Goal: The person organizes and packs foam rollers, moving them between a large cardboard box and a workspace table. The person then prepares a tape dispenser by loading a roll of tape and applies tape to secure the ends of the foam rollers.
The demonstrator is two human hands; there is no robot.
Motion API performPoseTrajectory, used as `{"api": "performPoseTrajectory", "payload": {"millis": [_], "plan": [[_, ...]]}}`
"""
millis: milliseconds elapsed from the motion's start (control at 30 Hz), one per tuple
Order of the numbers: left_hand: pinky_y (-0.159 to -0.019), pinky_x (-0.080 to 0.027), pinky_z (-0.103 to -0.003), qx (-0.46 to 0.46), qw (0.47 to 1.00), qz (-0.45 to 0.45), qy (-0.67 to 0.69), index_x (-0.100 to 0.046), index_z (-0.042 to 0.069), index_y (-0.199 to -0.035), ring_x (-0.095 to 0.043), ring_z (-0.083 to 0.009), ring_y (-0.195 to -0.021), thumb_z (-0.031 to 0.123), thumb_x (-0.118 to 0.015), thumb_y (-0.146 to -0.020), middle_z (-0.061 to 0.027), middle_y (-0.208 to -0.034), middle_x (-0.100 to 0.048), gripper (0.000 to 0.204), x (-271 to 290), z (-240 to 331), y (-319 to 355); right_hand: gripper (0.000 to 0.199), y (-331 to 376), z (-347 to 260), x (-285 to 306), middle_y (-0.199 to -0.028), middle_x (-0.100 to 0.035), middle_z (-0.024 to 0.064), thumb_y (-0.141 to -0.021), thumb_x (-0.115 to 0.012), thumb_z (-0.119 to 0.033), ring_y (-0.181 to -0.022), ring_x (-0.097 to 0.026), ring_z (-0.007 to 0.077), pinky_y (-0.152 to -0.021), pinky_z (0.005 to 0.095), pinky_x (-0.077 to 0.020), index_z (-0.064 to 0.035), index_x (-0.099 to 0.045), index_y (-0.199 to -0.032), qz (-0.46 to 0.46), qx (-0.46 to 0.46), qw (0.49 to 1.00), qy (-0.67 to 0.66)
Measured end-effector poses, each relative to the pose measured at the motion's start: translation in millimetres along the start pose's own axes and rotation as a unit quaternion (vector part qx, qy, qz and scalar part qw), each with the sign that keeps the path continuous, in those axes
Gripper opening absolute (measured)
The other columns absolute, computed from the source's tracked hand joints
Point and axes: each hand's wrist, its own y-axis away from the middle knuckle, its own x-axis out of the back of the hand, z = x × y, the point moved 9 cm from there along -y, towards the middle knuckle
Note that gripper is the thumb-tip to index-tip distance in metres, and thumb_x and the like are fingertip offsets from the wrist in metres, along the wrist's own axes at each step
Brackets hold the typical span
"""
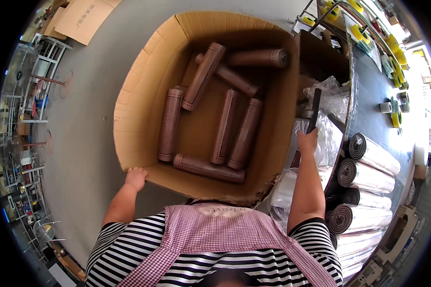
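Currently left hand (137, 178) gripping rim of cardboard box (135, 124); right hand (307, 141) wrapped round black bar (314, 110); brown rolls (244, 135) inside.

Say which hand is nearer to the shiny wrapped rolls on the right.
Right. The right hand, holding a black bar, is just left of the rolls; the left hand is at the near left edge of the cardboard box, much farther away.

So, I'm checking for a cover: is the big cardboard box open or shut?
The cardboard box is open: nothing covers its top, and brown rolls show inside.
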Motion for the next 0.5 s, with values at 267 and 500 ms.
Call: {"api": "performPoseTrajectory", "payload": {"millis": [267,500], "plan": [[-0.105,-0.042,-0.043,0.002,0.985,-0.072,0.155,-0.055,0.014,-0.134,-0.05,-0.0325,-0.127,0.003,-0.051,-0.084,-0.0127,-0.137,-0.054,0.051,78.9,12.4,-40.5,0.071,115.1,-110.0,-38.2,-0.141,-0.042,0.0311,-0.092,-0.058,-0.022,-0.122,-0.051,0.0437,-0.103,0.0458,-0.0427,0.0099,-0.022,-0.144,-0.174,0.076,0.981,-0.027],[-0.102,-0.044,-0.041,-0.278,0.851,0.15,0.419,-0.049,0.0,-0.134,-0.054,-0.0362,-0.121,0.026,-0.056,-0.096,-0.0227,-0.13,-0.057,0.047,227.0,204.5,-79.1,0.087,216.8,-195.0,-73.4,-0.143,-0.04,0.0331,-0.092,-0.061,-0.034,-0.133,-0.042,0.0419,-0.109,0.0419,-0.038,0.0079,-0.01,-0.15,-0.344,0.076,0.932,-0.092]]}}
